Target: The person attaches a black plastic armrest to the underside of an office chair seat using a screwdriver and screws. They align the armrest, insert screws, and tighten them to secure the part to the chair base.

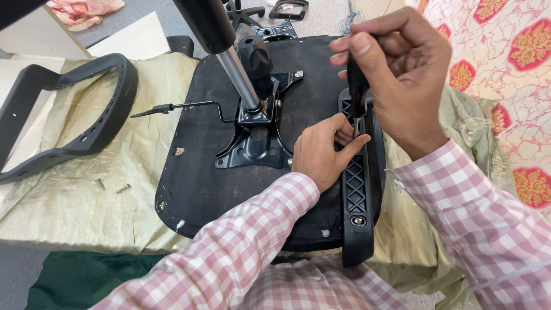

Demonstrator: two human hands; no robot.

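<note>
Holding a black-handled screwdriver, the right hand stands above the black armrest bracket at the right edge of the upturned seat base. Its grip is pressed together around the handle, with the thumb on top, and the thin metal shaft points down toward the upper part of the bracket. The left hand lies on the seat base just beside the bracket; its fingers are pinching together at the tip of the shaft, where a small screw may be, but this part is too small to tell for sure. Both arms wear sleeves with pink and white checks.

The bracket has a lattice pattern, and one screw already sits near its lower end. In the middle of the seat base the black metal mechanism plate is fixed, and a shiny gas cylinder rises from it toward the camera. A thin lever rod goes out from the plate to the left.

The seat base rests on a pale green cloth. On this cloth, well apart on the left, lies a second black armrest, and near it two loose screws. At the right side a floral fabric in pink and gold is visible.
</note>
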